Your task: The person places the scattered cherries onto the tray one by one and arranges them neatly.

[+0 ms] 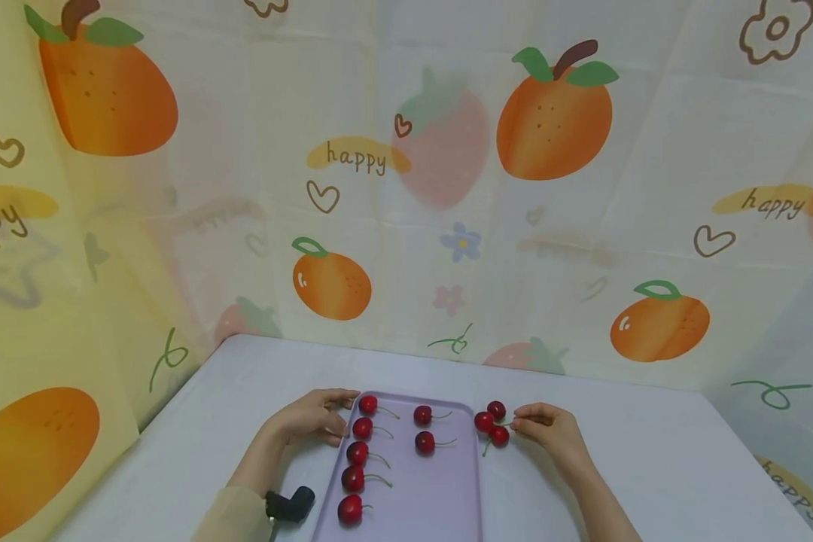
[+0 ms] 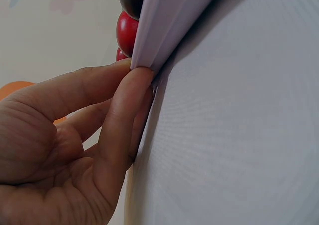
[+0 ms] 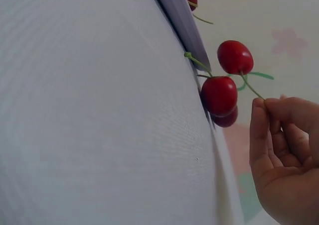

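My right hand (image 1: 549, 435) pinches the thin green stem of a cherry (image 3: 235, 57) between thumb and finger. In the right wrist view that cherry hangs above another cherry (image 3: 219, 96) on the table, with one more partly hidden behind. At its left edge, the lilac tray (image 1: 447, 497) is held by my left hand (image 1: 312, 418), thumb and forefinger at the rim in the left wrist view. Inside the tray, a column of several red cherries (image 1: 357, 454) runs along the left side, stems pointing right. Two more cherries (image 1: 424, 443) lie right of the column.
A white table (image 1: 650, 452) extends around the tray. Behind it hangs a fruit-printed curtain (image 1: 406, 248), with a yellowish side panel (image 1: 54, 316) at the left. A black device (image 1: 291, 504) is by my left wrist.
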### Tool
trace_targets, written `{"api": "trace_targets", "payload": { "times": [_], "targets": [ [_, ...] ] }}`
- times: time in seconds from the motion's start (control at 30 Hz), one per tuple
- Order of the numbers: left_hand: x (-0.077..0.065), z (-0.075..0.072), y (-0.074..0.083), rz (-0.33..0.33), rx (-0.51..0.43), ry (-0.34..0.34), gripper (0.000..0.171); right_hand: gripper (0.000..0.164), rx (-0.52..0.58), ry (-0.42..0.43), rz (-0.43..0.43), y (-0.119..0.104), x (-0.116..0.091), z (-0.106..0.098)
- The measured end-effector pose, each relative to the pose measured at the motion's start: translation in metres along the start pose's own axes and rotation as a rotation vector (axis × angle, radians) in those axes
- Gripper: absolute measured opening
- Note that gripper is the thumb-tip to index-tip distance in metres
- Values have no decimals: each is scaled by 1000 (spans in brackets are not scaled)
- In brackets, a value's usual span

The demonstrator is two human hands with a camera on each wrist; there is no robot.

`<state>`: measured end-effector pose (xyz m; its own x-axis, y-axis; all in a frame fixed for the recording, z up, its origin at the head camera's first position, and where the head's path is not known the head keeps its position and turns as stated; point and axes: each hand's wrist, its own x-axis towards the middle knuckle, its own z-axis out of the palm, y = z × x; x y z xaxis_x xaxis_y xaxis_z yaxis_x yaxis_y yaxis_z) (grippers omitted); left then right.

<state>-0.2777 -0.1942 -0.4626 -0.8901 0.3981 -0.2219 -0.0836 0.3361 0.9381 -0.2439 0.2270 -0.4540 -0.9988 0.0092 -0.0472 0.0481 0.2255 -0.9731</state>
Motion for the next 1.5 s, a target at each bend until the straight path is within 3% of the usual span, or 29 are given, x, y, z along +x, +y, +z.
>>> {"api": "trace_targets", "payload": {
  "times": [0.6,0.87,1.1,1.5],
  "targets": [
    [0,0,-1,-6,12,3,69,32,32,-39,9,-9,-6,13],
    [1,0,-1,0,16,5,69,30,-7,-66,-17,-16,-8,22],
    [1,0,0,2,14,5,69,32,20,-132,-51,-17,-11,29],
    [2,0,-2,6,2,4,69,33,14,-179,-22,-18,-15,43]
  ]
}}
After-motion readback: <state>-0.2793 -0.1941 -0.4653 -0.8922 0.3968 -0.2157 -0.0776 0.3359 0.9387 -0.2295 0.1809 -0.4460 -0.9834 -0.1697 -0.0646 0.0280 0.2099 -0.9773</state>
